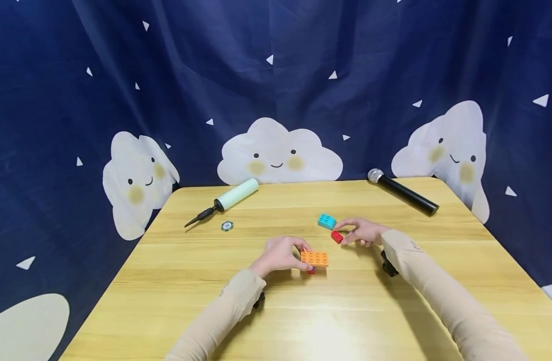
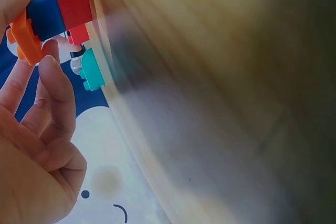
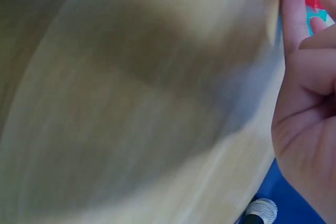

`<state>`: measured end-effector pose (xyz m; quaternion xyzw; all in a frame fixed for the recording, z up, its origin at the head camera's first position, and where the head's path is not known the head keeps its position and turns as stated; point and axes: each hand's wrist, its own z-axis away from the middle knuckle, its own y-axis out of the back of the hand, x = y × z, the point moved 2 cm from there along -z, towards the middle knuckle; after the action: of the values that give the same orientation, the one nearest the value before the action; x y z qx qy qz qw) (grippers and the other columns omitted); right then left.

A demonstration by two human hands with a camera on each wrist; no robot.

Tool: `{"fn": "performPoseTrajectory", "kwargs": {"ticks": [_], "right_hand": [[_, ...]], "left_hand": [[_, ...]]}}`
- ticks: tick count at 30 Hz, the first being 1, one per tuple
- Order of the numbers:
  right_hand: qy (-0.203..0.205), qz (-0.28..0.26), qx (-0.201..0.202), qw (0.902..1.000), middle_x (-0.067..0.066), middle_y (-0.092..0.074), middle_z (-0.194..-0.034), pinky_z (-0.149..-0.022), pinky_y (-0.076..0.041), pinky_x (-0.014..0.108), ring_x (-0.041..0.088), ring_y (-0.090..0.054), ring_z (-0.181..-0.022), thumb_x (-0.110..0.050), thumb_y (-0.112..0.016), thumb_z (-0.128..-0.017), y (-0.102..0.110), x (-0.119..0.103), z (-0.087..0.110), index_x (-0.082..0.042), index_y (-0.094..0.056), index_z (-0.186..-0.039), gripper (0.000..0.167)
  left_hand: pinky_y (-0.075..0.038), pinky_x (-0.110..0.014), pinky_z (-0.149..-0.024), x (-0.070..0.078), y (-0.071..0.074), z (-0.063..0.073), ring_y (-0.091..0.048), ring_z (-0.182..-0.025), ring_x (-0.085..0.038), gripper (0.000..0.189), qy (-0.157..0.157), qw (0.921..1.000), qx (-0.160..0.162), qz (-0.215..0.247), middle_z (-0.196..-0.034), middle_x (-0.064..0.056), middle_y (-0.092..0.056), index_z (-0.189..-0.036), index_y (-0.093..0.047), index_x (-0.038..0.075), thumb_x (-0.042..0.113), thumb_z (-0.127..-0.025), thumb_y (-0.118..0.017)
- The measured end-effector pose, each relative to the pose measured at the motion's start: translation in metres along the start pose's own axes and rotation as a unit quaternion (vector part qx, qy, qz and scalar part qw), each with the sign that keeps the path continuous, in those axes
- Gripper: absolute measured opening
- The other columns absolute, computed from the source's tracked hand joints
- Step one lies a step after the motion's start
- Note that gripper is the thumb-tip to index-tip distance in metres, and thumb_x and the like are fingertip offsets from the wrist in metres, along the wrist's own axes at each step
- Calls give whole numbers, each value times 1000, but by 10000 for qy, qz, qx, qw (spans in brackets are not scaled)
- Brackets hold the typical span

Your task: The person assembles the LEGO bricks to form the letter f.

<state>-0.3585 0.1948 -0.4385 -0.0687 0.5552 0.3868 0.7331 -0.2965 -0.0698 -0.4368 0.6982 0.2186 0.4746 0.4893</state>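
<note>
My left hand (image 1: 282, 254) grips a small stack by its orange brick (image 1: 318, 258), thumb on the near side and fingers on the far side. Under the orange brick, the left wrist view shows a blue brick (image 2: 46, 12) with a red brick (image 2: 74, 1) below it, close over the table. To the right, my right hand (image 1: 363, 231) has thumb and index finger around a small loose red brick (image 1: 336, 237), pinching it at the tabletop. A teal brick (image 1: 327, 221) with a curved side lies just behind it, by the index fingertip.
On the wooden table (image 1: 176, 296), a pale green hand pump (image 1: 237, 195) with a black nozzle lies at back left. A round poker chip (image 1: 227, 226) is near it. At back right lies a black microphone (image 1: 404, 193). A blue cloud-patterned curtain (image 1: 280, 75) hangs behind.
</note>
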Motion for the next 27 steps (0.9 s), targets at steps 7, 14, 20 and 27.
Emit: {"fn": "performPoseTrajectory", "kwargs": {"ticks": [7, 14, 20, 27], "right_hand": [[40, -468, 149, 9988, 0, -70, -74, -40, -26, 17, 0, -30, -40, -6, -68, -85, -3, 11, -5, -2, -44, -138, 58], [97, -545, 480, 9973, 2, -71, -84, -40, -26, 17, 1, -30, -40, -7, -72, -82, -8, 15, -8, 0, -49, -133, 56], [276, -636, 642, 9955, 1, -71, -78, -40, -27, 17, 1, -30, -40, -6, -70, -83, -12, 15, -6, 1, -49, -132, 55], [578, -644, 488, 9951, 2, -73, -80, -41, -29, 18, 2, -30, -40, -9, -70, -85, -18, 15, -4, 1, -50, -129, 49]], "left_hand": [[-34, -28, -70, 3, -3, -1, -52, -75, 2, 34, -5, 10000, -54, -8, -83, 25, -61, -94, -68, 39, 53, -65, -81], [-35, -30, -74, 4, -1, 0, -52, -77, 0, 34, 53, 9999, -90, 107, -83, 23, -62, -94, -69, 38, 52, -65, -81], [-35, -30, -73, 4, 1, 0, -51, -75, -1, 36, 88, 9998, -101, 118, -84, 23, -61, -96, -69, 38, 53, -65, -80], [-35, -30, -71, 2, 2, 1, -51, -75, -2, 35, 122, 9998, -50, 132, -82, 23, -61, -96, -69, 37, 51, -66, -80]]}}
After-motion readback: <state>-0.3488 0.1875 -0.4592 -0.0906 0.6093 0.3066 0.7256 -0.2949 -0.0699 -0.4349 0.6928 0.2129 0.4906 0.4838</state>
